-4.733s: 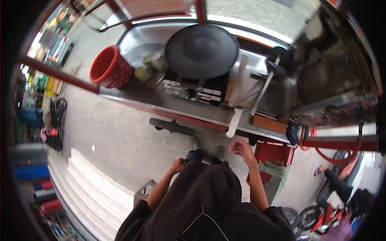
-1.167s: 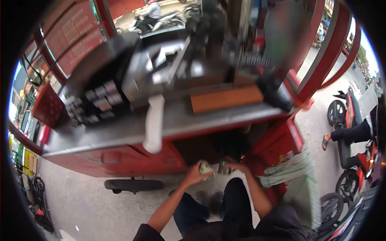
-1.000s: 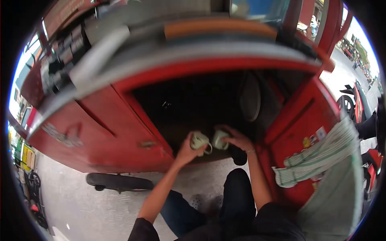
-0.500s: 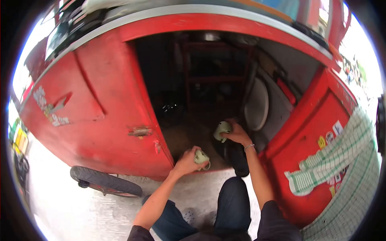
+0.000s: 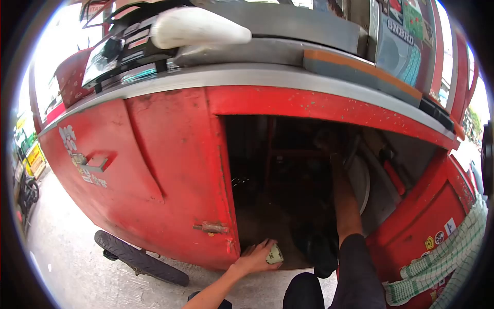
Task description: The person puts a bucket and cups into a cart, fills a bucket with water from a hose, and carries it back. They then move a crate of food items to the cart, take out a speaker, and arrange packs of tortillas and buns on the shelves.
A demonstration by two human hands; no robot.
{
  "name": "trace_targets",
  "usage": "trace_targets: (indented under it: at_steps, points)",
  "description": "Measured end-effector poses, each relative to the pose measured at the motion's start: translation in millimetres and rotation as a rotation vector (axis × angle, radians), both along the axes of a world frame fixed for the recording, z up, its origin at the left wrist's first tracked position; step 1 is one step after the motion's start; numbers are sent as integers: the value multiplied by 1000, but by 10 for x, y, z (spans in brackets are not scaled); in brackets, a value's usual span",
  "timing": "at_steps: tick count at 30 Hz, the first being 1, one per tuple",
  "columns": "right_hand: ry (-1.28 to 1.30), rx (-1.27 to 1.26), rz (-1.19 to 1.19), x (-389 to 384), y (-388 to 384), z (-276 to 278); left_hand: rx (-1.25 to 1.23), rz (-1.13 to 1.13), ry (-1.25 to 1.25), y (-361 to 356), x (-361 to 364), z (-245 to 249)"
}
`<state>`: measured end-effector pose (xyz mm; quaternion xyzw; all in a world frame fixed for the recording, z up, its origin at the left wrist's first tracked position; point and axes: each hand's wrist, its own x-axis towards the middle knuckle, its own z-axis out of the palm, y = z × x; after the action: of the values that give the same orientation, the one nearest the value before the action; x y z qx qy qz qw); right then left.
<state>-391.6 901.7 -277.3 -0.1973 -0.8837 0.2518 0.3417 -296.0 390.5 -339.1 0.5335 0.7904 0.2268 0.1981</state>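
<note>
Reach into the red cabinet (image 5: 170,139), beneath the metal countertop (image 5: 288,76). The left hand (image 5: 253,259) held a pale green cup (image 5: 274,255) at the near left edge of the opening, its fingers closed around the side. Whether the cup touched the cabinet floor could not be determined. The right forearm (image 5: 346,198) extended far into the dark interior, left of a round tray (image 5: 364,183) standing on edge. The right hand (image 5: 325,140) lay in deep shadow; whether its grip was wide, narrow or closed on an object could not be told. The step in hand was judged to be a reach toward the far, upper part of the interior, with the cup kept near the threshold. From this posture, further movement called for a steady hold on the cup and clearance between the right forearm and the tray. The open door (image 5: 419,216) stood at right, bearing a green-and-white checked cloth (image 5: 442,265); a latch (image 5: 211,227) marked the panel at left.
</note>
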Motion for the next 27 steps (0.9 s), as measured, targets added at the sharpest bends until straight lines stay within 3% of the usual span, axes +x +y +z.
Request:
trace_targets:
  at_steps: [5,10,12,14,16,18,20,22,24,27]
  points:
    - [96,15,18,-1,-100,-109,87,84,-71,-10,35,43]
    - [229,132,3,-155,362,-347,269,155,-246,102,-40,-7]
    - [72,252,-200,8,-32,-16,334,175,-274,132,-24,-38]
    - [8,143,-238,213,-507,260,380,234,-300,198,-16,-141]
    - [-64,32,-269,323,-744,135,381,241,-294,237,-6,-128]
    - [95,264,-275,490,-952,-151,409,280,-285,293,32,-124]
    - [76,-99,187,933,-1587,-398,535,266,-185,377,0,-230]
    - [-325,-567,737,1484,-2332,-342,671,291,-78,464,-6,-155]
    - [-559,-524,922,1692,-2688,-570,679,302,-106,531,-20,-205]
    - [-458,-609,871,1651,-2750,-717,629,311,-159,573,-50,-311]
